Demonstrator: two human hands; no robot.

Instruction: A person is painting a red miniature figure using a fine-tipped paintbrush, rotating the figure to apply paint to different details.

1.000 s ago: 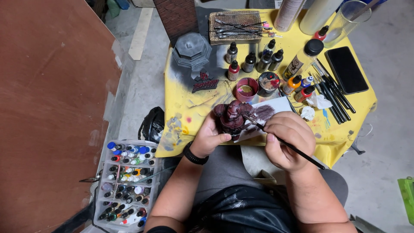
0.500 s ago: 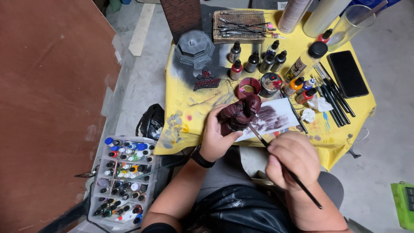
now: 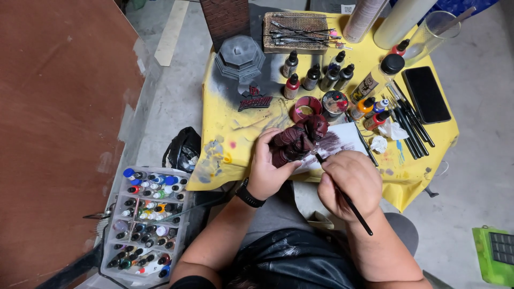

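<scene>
My left hand (image 3: 270, 171) grips a dark red figurine (image 3: 295, 141) over the near edge of a yellow-covered table (image 3: 225, 123). A black watch band sits on that wrist. My right hand (image 3: 350, 182) holds a thin black paintbrush (image 3: 345, 198), its tip touching the figurine's right side. Under the figurine lies a white sheet of paper (image 3: 345, 140) smeared with dark red paint. A small red-rimmed cup (image 3: 307, 108) and an open paint pot (image 3: 335, 101) stand just beyond the figurine.
Dropper paint bottles (image 3: 316, 72), a grey model base (image 3: 239, 58), a tool rack (image 3: 297, 32), brushes (image 3: 409, 118) and a black phone (image 3: 425, 94) crowd the table. A tray of several paint bottles (image 3: 144, 222) sits on the floor at left. A brown board (image 3: 59, 134) stands left.
Both hands shifted slightly with the figurine. The brush tip came back against the figurine's right side.
</scene>
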